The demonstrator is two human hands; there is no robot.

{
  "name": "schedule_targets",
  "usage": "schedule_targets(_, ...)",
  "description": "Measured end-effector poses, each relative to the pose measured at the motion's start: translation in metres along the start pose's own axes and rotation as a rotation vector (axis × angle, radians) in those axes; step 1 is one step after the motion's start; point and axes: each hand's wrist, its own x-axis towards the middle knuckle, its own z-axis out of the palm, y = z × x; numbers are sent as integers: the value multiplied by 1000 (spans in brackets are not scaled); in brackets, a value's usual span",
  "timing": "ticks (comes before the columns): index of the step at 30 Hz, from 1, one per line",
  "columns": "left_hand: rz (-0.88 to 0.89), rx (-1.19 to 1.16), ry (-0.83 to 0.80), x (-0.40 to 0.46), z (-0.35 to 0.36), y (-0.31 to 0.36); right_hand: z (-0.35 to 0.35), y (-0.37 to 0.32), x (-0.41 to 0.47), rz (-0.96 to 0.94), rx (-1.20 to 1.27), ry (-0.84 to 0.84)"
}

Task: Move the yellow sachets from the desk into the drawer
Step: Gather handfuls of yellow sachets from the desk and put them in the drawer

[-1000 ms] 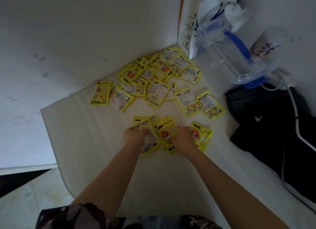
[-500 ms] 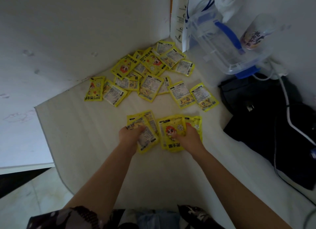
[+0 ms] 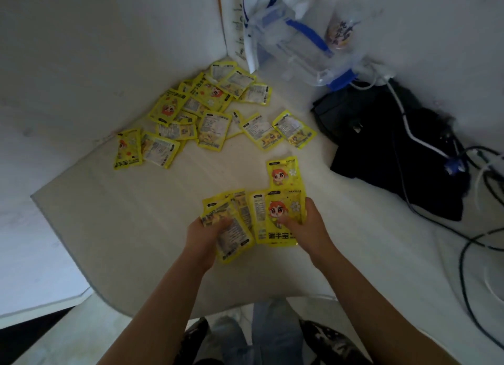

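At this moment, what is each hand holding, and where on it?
The left hand grips a small stack of yellow sachets at its lower left edge. The right hand holds another stack at its lower right, thumb on the front.

bare desk (image 3: 131, 228) lies open at near left. scattered sachets (image 3: 207, 113) crowd the far corner. a black bag (image 3: 381, 146) and cables (image 3: 469, 228) block the right.

Both hands' grip on yellow sachets (image 3: 283, 217) above pale desk (image 3: 131, 228)

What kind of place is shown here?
Probably a corner desk in an office or study, enclosed by white partition walls, with cables and a black bag at the right.
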Motion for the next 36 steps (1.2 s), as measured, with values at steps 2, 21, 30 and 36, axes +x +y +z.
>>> schedule_targets(2, 5, 13, -52, -10, -7, -8, 2, 8, -21, -3, 22, 60)
schedule_targets(21, -32, 386, -461, -116, -11, -109, -19, 125, -251, 90, 346, 607)
schedule_targets(30, -41, 577, -687, -199, 31, -188, -67, 202, -366, 136, 464, 851)
schedule_targets(36, -50, 636, -754, -279, 56, -271, -117, 268, -457, 162, 538, 931)
